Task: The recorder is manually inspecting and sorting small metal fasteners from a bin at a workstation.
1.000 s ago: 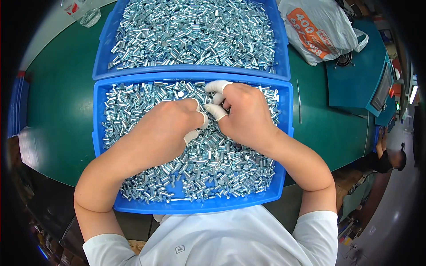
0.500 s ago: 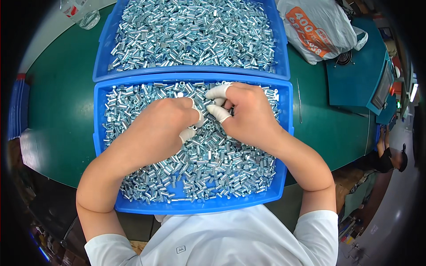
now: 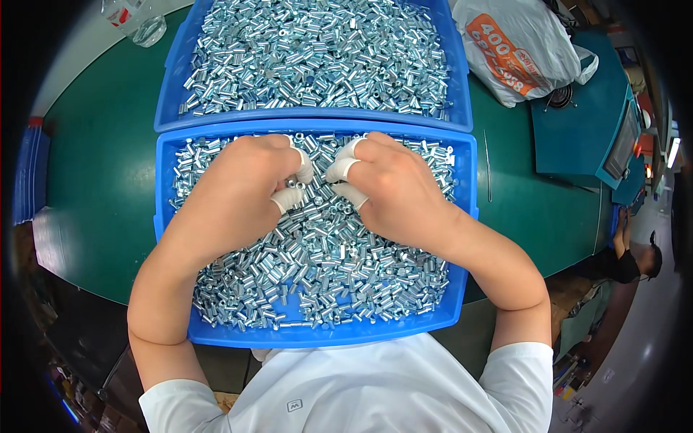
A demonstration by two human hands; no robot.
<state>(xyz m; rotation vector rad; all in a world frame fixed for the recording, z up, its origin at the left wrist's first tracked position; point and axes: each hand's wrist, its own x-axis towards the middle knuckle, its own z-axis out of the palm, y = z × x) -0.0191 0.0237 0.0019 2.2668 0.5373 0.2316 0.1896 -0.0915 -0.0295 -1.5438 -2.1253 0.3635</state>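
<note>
Small shiny metal sleeves (image 3: 325, 252), some hexagonal, fill the near blue tray (image 3: 317, 335). My left hand (image 3: 249, 187) is over the tray's upper left part, its thumb and fingers curled into a pinch among the sleeves. White finger cots cover its fingertips. Across a short gap, my right hand (image 3: 393, 184) is bent the same way, with white cots on thumb and fingers, close above the pieces. Its fingertips point toward the left hand. Whatever sits between the fingertips of either hand is too small or hidden to make out.
A second blue tray (image 3: 164, 94) of the same metal pieces adjoins beyond, on the green table (image 3: 94, 187). Around it are a plastic bottle (image 3: 141, 25), a white plastic bag (image 3: 563, 50), a thin rod (image 3: 487, 166) and a teal machine (image 3: 577, 123). Another person (image 3: 628, 260) is at far right.
My hands have moved apart: the left has shifted left and slightly farther away, while the right has drawn a little left with its fingers curled more tightly.
</note>
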